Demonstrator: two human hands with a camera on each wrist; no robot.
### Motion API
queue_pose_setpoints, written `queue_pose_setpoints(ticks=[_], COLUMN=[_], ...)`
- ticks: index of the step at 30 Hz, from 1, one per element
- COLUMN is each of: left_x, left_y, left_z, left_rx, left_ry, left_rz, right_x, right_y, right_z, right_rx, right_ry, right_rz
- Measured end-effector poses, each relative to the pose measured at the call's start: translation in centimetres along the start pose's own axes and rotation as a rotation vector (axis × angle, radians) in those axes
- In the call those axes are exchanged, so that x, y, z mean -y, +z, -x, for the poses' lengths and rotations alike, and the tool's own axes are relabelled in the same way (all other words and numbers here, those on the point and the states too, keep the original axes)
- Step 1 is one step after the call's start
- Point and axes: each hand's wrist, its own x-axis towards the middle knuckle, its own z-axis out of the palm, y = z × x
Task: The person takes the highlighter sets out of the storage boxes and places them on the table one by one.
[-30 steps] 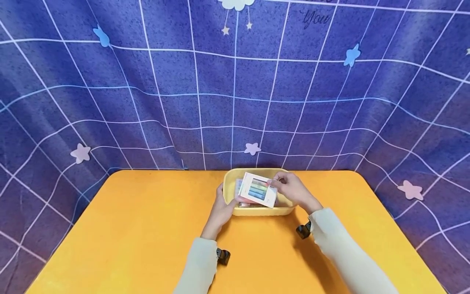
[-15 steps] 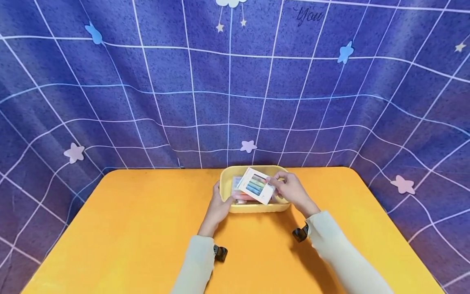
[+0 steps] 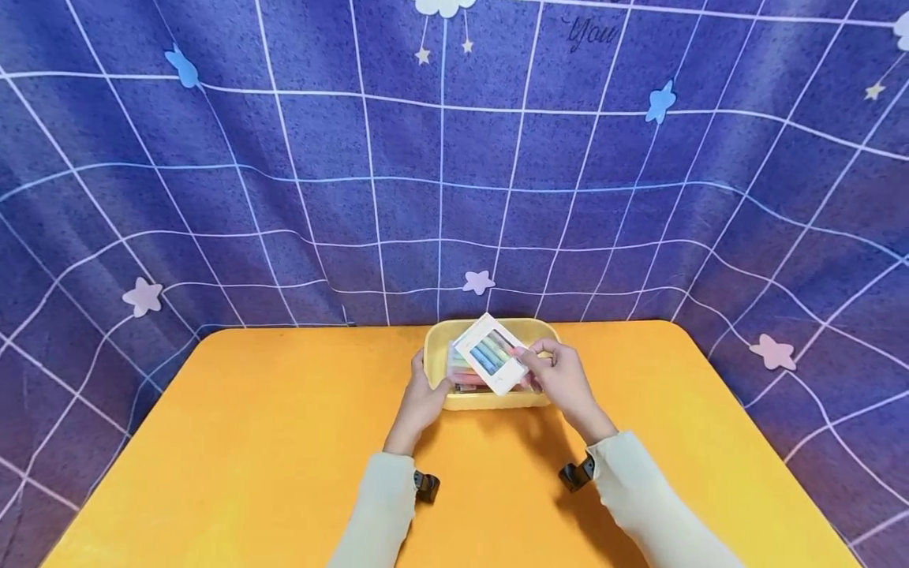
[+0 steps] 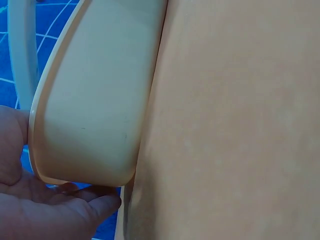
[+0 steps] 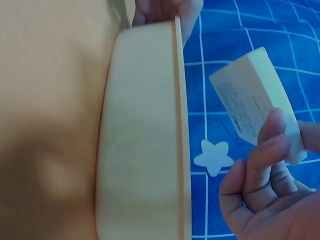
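Note:
My right hand (image 3: 568, 386) pinches the edge of a small white box (image 3: 506, 380) and holds it tilted above a yellow plastic bin (image 3: 497, 401). Through the box's window show coloured sticks in blue, green and red. The right wrist view shows the printed back of the box (image 5: 245, 95), raised past the bin's rim. At the bin's left end my left hand (image 3: 420, 402) grips the rim, thumb over the top and fingers around the outside. Inside the bin lie a pale see-through pack (image 3: 457, 361) and pinkish-red items (image 3: 469, 379), partly hidden by the box.
The bin stands at the far edge of a yellow-orange table (image 3: 284, 442). Behind it hangs a blue curtain (image 3: 341, 205) with white grid lines and stars. A small black camera (image 3: 577, 474) is strapped at each wrist.
The white box has turned clockwise in my right hand, its upper corner now higher. My left hand keeps its grip on the bin. The head view has shifted slightly.

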Motion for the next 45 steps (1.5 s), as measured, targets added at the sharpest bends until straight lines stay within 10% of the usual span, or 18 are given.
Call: queue_pose_setpoints(ticks=[45], left_x=[0.0], left_y=[-0.1], left_z=[-0.2], left_rx=[0.007], left_ry=[0.025], left_rz=[0.030], right_x=[-1.0], right_y=[2.4], right_z=[6.8], right_rx=[0.172], right_ry=[0.112], right_rz=[-0.164])
